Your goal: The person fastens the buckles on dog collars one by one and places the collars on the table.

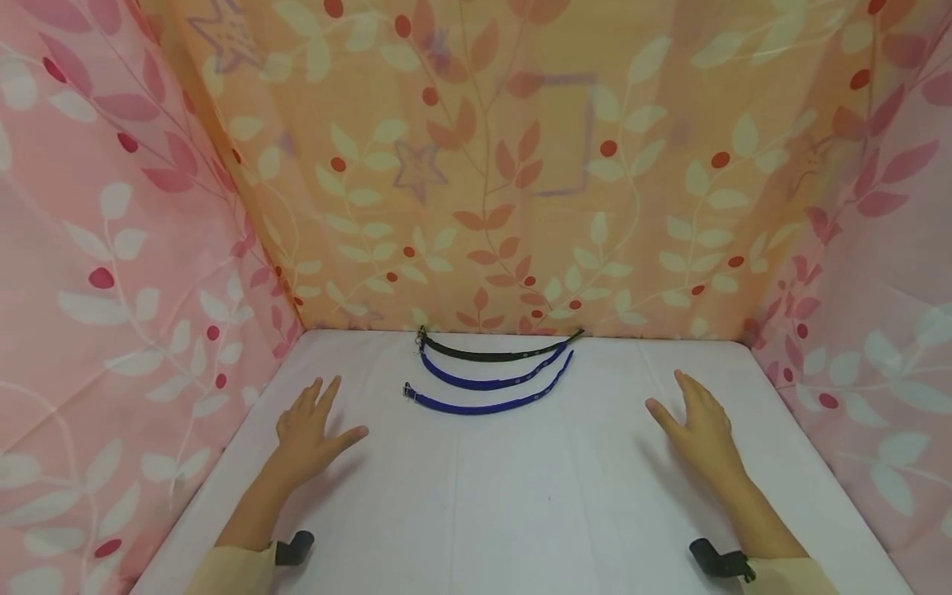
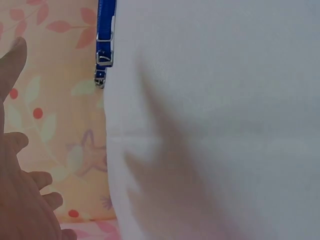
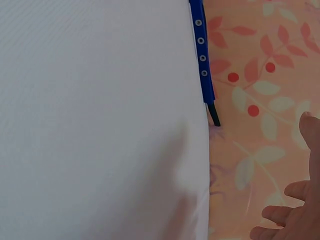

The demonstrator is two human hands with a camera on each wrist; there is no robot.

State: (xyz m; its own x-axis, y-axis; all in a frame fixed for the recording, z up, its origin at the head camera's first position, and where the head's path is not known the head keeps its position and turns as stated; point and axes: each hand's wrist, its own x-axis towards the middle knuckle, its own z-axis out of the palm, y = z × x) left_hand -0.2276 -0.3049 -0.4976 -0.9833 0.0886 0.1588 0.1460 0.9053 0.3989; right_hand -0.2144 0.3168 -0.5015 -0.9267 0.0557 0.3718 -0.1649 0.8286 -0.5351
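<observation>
Three collar-like straps with metal buckles and eyelets lie curved near the far edge of the table. Nearest is a blue strap (image 1: 476, 410); behind it come a second blue strap (image 1: 476, 385) and a dark green strap (image 1: 483, 357) at the back. My left hand (image 1: 308, 442) hovers left of them, fingers spread, holding nothing. To their right my right hand (image 1: 702, 430) is held over the table, thumb apart from the fingers, also holding nothing. A blue strap's buckle (image 2: 104, 59) shows in the left wrist view, and punched eyelets (image 3: 202, 58) in the right wrist view.
The white table (image 1: 506, 504) runs back to an orange leaf-patterned curtain (image 1: 483, 165). Pink patterned curtains hang at the left (image 1: 134, 273) and right (image 1: 885, 273). A black wrist mount (image 1: 296, 549) sits on the left sleeve, another mount (image 1: 717, 560) on the right.
</observation>
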